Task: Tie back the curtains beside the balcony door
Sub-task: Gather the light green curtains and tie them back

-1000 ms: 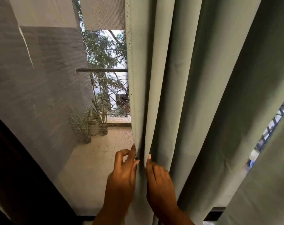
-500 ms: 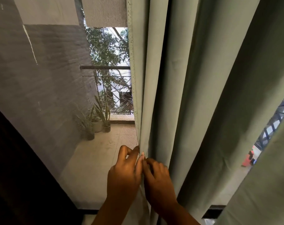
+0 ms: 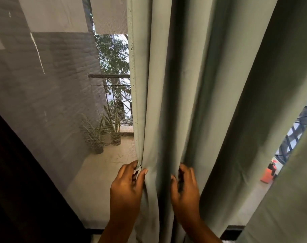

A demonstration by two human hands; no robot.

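My left hand (image 3: 127, 186) pinches the leading edge of the green curtain (image 3: 193, 102), thumb and fingers curled round the hem with a small pale scrap showing between them; I cannot tell what that scrap is. My right hand (image 3: 185, 188) sits just beside it, fingers tucked into the next fold and gripping the cloth. The two hands are apart, with one pleat between them.

The risk, as I judge it, is that I only have the front two folds. The rest of the cloth hangs loose to the right of my right hand, so if I pull now the bundle could come out lopsided and folds could slip free. The hem is thin in my left pinch and could slide out if I tug hard. I see no tie-back cord or hook near either hand, so I may have to hold the gather one-handed while I search, and it could fall open.

Left of my left hand a mesh screen (image 3: 49, 106) covers the doorway, with a dark door frame (image 3: 17, 181) below it. A second curtain panel (image 3: 293, 199) hangs to the far right of my right hand. Beyond the screen stand potted plants (image 3: 103, 135), then the balcony railing (image 3: 109, 76) and trees (image 3: 114, 55).
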